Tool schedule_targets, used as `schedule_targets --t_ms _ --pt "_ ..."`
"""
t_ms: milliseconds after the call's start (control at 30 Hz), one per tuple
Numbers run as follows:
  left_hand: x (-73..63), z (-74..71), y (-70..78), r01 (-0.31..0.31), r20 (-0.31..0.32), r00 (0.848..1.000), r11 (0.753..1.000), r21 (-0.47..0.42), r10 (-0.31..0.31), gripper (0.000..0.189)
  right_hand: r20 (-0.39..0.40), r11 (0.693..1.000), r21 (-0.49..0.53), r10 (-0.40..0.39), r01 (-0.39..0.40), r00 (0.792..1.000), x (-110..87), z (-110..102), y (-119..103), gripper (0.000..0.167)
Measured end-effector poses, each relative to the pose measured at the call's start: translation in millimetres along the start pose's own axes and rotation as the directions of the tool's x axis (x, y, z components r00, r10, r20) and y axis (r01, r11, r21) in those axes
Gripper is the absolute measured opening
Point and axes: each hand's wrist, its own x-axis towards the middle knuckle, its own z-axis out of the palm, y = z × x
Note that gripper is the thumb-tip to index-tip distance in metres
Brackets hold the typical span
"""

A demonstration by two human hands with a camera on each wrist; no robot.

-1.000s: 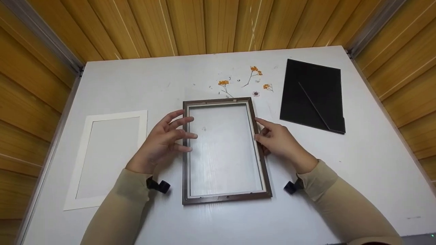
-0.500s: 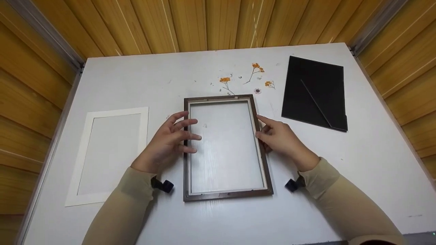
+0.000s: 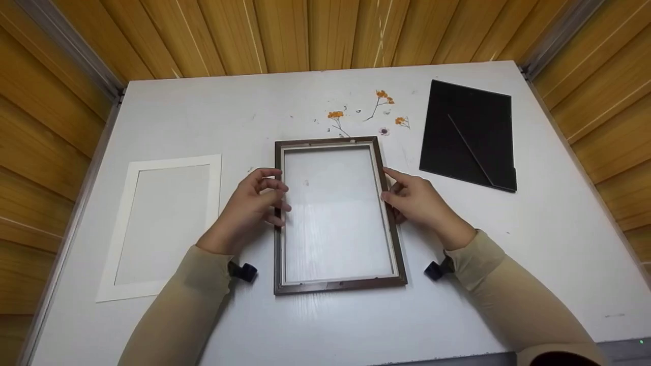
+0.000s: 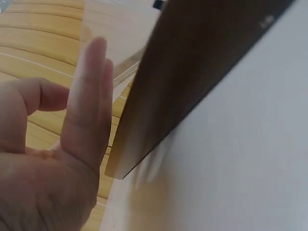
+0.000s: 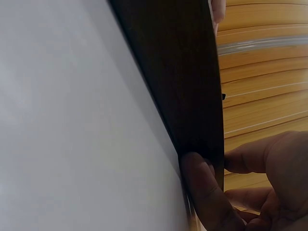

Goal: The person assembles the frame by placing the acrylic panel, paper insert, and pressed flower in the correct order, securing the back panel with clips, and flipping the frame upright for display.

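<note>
A dark brown picture frame [image 3: 341,287] with a pale inner lip lies on the white table, between both hands. At its right side my right hand [image 3: 419,201] pinches the rail; in the right wrist view one fingertip [image 5: 196,168] presses the outer face while other fingers reach the upper edge. My left hand [image 3: 249,208] hovers at the left rail, fingers loosely bent and overlapping it. The left wrist view has these fingers [image 4: 84,106] beside the brown rail [image 4: 183,62], with a gap between. Behind their tips shows a pale see-through area with a straight edge.
A white mat with a window [image 3: 124,203] lies to the left, partly under the left forearm. A black backing board with a stand leg [image 3: 473,132] is at the back right. Several orange dried flower sprigs [image 3: 382,96] and a small pale blossom [image 3: 384,131] lie behind the frame.
My left fingers have bent and drawn in slightly towards the left rail. The right hand keeps its grip. The whole scene sits slightly higher in the head view.
</note>
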Motion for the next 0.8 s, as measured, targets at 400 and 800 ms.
schedule_targets --t_ms 400,800 --pt "0.8 -4.3 -6.4 -0.095 -0.094 0.984 0.895 0.435 0.151 0.045 -0.007 1.000 -0.010 -0.008 0.008 1.000 -0.8 1.8 -0.3 0.070" --pt "3.1 0.4 -6.6 -0.094 -0.089 0.984 0.869 0.486 0.157 0.057 0.006 1.000 -0.009 0.003 -0.003 1.000 -0.8 -1.1 -3.7 0.071"
